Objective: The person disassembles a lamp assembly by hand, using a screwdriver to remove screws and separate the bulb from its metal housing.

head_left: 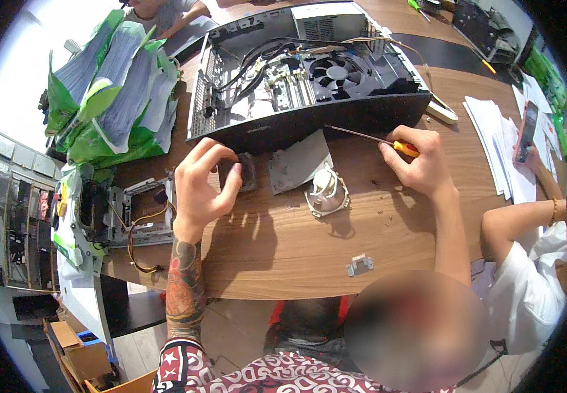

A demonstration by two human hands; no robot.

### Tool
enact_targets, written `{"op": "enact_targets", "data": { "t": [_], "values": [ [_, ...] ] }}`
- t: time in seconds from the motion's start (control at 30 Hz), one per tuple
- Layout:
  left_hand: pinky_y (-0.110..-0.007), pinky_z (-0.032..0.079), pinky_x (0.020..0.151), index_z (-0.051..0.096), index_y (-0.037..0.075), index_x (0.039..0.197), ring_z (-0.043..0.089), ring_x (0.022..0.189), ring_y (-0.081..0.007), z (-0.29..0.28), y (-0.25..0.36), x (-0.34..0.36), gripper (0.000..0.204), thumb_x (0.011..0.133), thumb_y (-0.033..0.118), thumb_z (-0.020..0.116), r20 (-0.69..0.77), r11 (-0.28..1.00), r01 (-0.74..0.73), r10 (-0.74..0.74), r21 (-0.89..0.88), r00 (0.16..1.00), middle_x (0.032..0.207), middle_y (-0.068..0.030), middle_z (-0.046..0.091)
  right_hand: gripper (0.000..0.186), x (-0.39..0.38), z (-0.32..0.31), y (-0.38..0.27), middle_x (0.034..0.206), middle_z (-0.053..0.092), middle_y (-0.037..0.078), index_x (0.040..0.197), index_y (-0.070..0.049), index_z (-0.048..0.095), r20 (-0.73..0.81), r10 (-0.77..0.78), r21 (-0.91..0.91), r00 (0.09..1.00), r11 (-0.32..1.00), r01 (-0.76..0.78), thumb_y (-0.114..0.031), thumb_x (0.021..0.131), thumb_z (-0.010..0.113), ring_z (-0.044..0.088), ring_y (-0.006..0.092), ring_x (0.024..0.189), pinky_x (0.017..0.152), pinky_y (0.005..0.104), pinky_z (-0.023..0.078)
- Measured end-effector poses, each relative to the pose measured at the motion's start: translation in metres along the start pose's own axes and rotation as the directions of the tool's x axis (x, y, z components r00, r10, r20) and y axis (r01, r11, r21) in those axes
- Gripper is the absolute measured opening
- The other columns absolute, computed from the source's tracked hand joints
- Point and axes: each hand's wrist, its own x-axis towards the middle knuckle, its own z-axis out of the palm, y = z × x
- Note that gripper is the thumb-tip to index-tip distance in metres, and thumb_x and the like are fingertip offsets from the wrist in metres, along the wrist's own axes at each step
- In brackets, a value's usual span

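Note:
My right hand (422, 160) grips a screwdriver (406, 149) by its yellow and red handle. Its thin shaft points left, along the dark side of an opened computer case (310, 121). My left hand (206, 183) is held over the table with curved fingers and a gap between thumb and forefinger; nothing shows in it. Right beside its fingertips lies a dark square part (247, 171), partly hidden by the hand. Between my hands are a flat grey metal plate (300, 164) and a small round part in a light frame with white wires (327, 191).
A small metal bracket (360, 264) lies near the front edge, with tiny loose bits right of centre. At left are a metal frame with cables (140, 216) and green-wrapped paper stacks (116, 92). Papers (490, 141) lie at right, beside a person holding a phone (527, 131). Another person sits across.

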Motion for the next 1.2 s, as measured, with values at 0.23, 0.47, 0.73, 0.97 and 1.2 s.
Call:
{"op": "enact_targets", "data": {
  "t": [0.23,0.47,0.73,0.97,1.2],
  "values": [
    [-0.042,0.045,0.053,0.056,0.004,0.064,0.059,0.056,-0.0351,0.007,0.009,-0.005,0.047,0.079,0.042,0.080,-0.074,0.887,0.268,-0.259,0.376,0.963,0.062,-0.0109,0.057,0.024,0.000,0.000,0.006,0.068,0.064,0.018,0.076,-0.002,0.065,-0.008,0.001,-0.063,1.000,0.998,-0.001,-0.023,0.083,0.074,0.065,0.0346,0.062,0.056,0.0398,0.048],
    [-0.046,0.050,0.058,0.058,0.002,0.079,0.063,0.067,-0.0369,0.018,0.018,-0.010,0.058,0.070,0.054,0.084,-0.014,0.853,0.283,-0.308,0.439,0.951,0.076,-0.0162,0.058,0.021,-0.001,0.001,0.008,0.064,0.062,0.016,0.077,0.002,0.066,-0.028,-0.047,-0.068,0.999,0.997,0.045,-0.017,0.083,0.074,0.059,0.0275,0.056,0.054,0.0341,0.044],
    [-0.039,0.050,0.063,0.052,0.003,0.088,0.057,0.070,-0.0278,0.012,0.020,-0.006,0.038,0.073,0.027,0.077,0.021,0.957,0.155,-0.165,0.246,0.986,0.091,-0.0128,0.052,0.026,0.000,0.001,0.005,0.067,0.064,0.018,0.073,-0.003,0.065,-0.024,0.015,-0.066,1.000,0.998,-0.016,-0.025,0.082,0.075,0.065,0.0341,0.060,0.055,0.0406,0.048],
    [-0.033,0.044,0.089,0.043,0.004,0.107,0.051,0.097,-0.0167,0.022,0.023,-0.016,0.039,0.080,0.017,0.068,0.046,0.620,0.167,-0.207,-0.767,0.977,0.113,-0.0117,0.053,0.020,-0.001,0.001,0.008,0.064,0.060,0.015,0.077,0.002,0.064,-0.040,-0.060,-0.053,0.997,0.997,0.058,-0.015,0.082,0.074,0.058,0.0268,0.055,0.054,0.0344,0.044],
    [-0.042,0.044,0.102,0.038,0.008,0.124,0.055,0.118,-0.0259,0.028,0.027,-0.018,0.053,0.082,0.020,0.067,0.177,0.393,0.239,-0.188,-0.888,0.966,0.125,-0.0182,0.054,0.025,-0.001,-0.001,0.006,0.067,0.064,0.017,0.074,-0.003,0.064,-0.046,-0.007,-0.068,0.999,0.998,0.003,-0.024,0.082,0.075,0.065,0.0342,0.061,0.057,0.0403,0.049]
  ]
}}
